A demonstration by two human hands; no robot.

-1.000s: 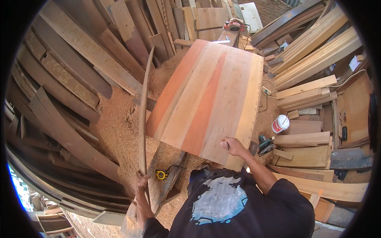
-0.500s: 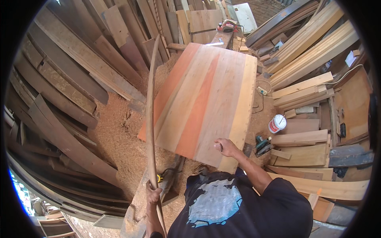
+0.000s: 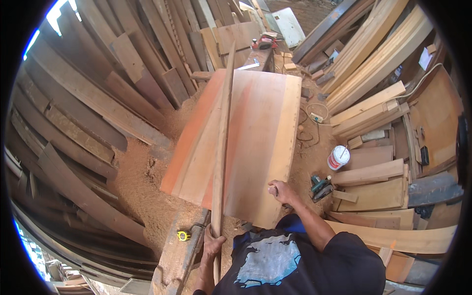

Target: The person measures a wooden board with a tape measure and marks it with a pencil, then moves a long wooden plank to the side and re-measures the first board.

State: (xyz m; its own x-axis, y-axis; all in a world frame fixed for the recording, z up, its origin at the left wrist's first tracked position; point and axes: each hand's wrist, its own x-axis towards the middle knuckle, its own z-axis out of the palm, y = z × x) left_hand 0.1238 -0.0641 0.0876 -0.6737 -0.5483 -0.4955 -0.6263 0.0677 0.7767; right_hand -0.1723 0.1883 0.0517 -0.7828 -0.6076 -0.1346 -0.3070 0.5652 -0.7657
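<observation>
My left hand (image 3: 214, 242) is wrapped round the lower part of a long, narrow wooden strip (image 3: 222, 147). The strip runs lengthwise over a wide panel of joined boards (image 3: 260, 142) in orange, tan and pale yellow. Over the panel's near right part, my right hand (image 3: 283, 191) is closed with the thumb side up; a small dark thing shows at its fingers, too small to name. A yellow tape measure (image 3: 183, 236) lies to the left of my left hand, on a wooden beam (image 3: 169, 255).
Planks (image 3: 88, 88) lean densely along the left, with sawdust (image 3: 132, 191) on the floor before them. At right stand a white bucket (image 3: 339, 157), a green power tool (image 3: 320, 188), a coiled cord (image 3: 314, 112) and stacked timber (image 3: 373, 59). A red power tool (image 3: 264, 42) sits beyond the panel.
The wooden strip has swung right, from the panel's left edge to across its middle, with my left hand moving right too. My right hand stays closed. The tape measure now shows fully.
</observation>
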